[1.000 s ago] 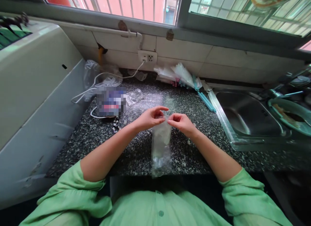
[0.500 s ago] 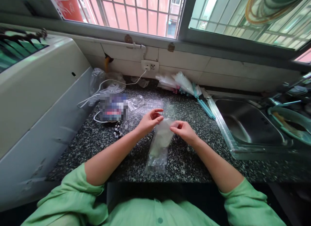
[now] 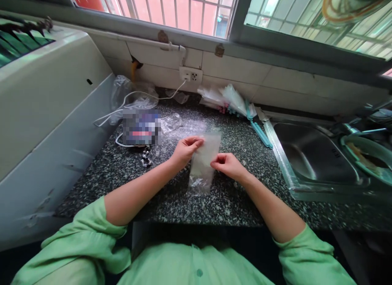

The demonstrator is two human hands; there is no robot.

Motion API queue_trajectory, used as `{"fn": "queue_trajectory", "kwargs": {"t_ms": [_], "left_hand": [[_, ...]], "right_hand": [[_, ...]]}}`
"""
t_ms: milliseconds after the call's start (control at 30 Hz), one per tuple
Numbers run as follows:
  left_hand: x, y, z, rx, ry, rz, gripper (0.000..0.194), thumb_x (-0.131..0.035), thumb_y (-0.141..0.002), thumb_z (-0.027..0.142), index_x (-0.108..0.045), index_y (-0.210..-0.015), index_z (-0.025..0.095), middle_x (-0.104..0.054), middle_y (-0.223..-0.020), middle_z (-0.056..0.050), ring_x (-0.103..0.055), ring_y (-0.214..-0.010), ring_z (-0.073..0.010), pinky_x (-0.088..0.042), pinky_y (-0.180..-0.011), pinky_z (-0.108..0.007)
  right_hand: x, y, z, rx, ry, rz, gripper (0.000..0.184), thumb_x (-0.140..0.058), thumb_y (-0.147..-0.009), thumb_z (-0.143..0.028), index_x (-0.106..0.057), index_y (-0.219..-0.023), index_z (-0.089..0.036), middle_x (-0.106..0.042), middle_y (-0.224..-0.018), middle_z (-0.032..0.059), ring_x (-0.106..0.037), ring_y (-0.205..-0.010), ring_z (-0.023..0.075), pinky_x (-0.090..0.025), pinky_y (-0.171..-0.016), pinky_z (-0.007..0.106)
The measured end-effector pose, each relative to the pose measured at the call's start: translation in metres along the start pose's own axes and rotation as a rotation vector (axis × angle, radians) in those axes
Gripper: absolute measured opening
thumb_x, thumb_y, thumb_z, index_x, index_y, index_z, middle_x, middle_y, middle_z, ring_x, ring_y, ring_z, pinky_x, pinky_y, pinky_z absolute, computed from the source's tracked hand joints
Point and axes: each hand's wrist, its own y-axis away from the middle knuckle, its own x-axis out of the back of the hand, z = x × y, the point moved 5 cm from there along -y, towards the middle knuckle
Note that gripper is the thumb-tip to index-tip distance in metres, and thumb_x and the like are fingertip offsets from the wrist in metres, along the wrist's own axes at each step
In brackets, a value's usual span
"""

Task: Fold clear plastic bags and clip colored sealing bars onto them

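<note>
Between my hands, over the speckled dark countertop, is a long clear plastic bag with something pale and flat inside it. My left hand pinches the bag's left edge near the top. Lower on the opposite edge, my right hand grips it with curled fingers. The top of the bag stands above both hands, and its crinkled lower end reaches toward the front of the counter. What the pale contents are, I cannot make out.
Left lie a blurred-out device with a white cable to a wall socket, and crumpled plastic. Behind are clear bags and turquoise clip strips. A steel sink and green basket are right; a white appliance stands left.
The bag has moved up, away from me, and its top now shows above my hands. My left fingers have closed on its edge; my right hand has shifted lower along the bag.
</note>
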Motion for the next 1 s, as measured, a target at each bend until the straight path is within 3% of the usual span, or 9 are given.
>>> {"fn": "queue_trajectory", "kwargs": {"t_ms": [300,433,567,667,833,933,1000], "left_hand": [[0.004,0.003,0.003,-0.085,0.051,0.111,0.033,-0.079,-0.046,0.043,-0.066,-0.061,0.017,-0.064,-0.064,0.001,-0.052,-0.061,-0.0101,-0.042,-0.062,-0.023],[0.001,0.003,0.002,-0.026,0.057,0.09,0.036,-0.08,-0.042,0.044,-0.066,-0.059,0.016,-0.063,-0.06,0.002,-0.05,-0.058,-0.0093,-0.041,-0.059,-0.022],[-0.007,0.008,-0.002,0.07,0.007,-0.008,0.037,-0.08,-0.042,0.044,-0.066,-0.059,0.015,-0.062,-0.058,0.002,-0.049,-0.054,-0.0084,-0.039,-0.056,-0.021],[-0.012,0.011,-0.005,0.11,-0.056,-0.089,0.038,-0.079,-0.044,0.046,-0.065,-0.06,0.014,-0.06,-0.056,0.002,-0.048,-0.053,-0.008,-0.038,-0.054,-0.02],[-0.015,0.01,-0.008,0.106,-0.065,-0.196,0.048,-0.073,-0.051,0.054,-0.066,-0.079,0.015,-0.065,-0.07,-0.001,-0.056,-0.063,-0.0122,-0.042,-0.06,-0.022],[-0.016,0.009,-0.012,0.144,-0.178,-0.257,0.044,-0.077,-0.046,0.051,-0.067,-0.066,0.014,-0.065,-0.063,-0.001,-0.055,-0.06,-0.0124,-0.042,-0.06,-0.023],[-0.013,0.009,-0.014,0.139,-0.197,-0.208,0.04,-0.078,-0.045,0.049,-0.066,-0.058,0.014,-0.062,-0.057,0.0,-0.051,-0.055,-0.0107,-0.04,-0.057,-0.023]], "right_hand": [[-0.011,0.004,0.001,0.004,0.058,-0.101,0.012,-0.057,-0.065,-0.025,-0.055,-0.058,-0.015,-0.049,-0.054,-0.0043,-0.041,-0.052,0.0076,-0.032,-0.052,0.022],[-0.009,0.007,-0.002,0.009,0.085,-0.145,0.013,-0.059,-0.065,-0.026,-0.056,-0.062,-0.015,-0.047,-0.054,-0.0047,-0.039,-0.051,0.0072,-0.03,-0.051,0.021],[0.012,0.005,-0.011,0.092,0.045,0.077,0.024,-0.064,-0.065,-0.038,-0.058,-0.074,-0.016,-0.05,-0.06,-0.0031,-0.042,-0.055,0.0094,-0.033,-0.053,0.023],[0.023,0.005,-0.014,0.136,-0.022,0.203,0.029,-0.064,-0.065,-0.045,-0.055,-0.065,-0.018,-0.052,-0.061,-0.0017,-0.045,-0.058,0.011,-0.037,-0.057,0.025],[0.031,0.006,-0.012,0.189,-0.074,0.358,0.031,-0.065,-0.065,-0.048,-0.055,-0.061,-0.019,-0.054,-0.062,-0.0005,-0.047,-0.06,0.012,-0.04,-0.06,0.027],[0.036,0.006,-0.012,0.215,-0.065,0.413,0.031,-0.064,-0.066,-0.048,-0.056,-0.063,-0.019,-0.056,-0.065,0.0005,-0.048,-0.062,0.0128,-0.041,-0.062,0.028],[0.036,0.005,-0.01,0.21,-0.059,0.416,0.029,-0.064,-0.066,-0.047,-0.058,-0.068,-0.019,-0.056,-0.064,-0.0001,-0.048,-0.06,0.0124,-0.041,-0.06,0.027]]}}
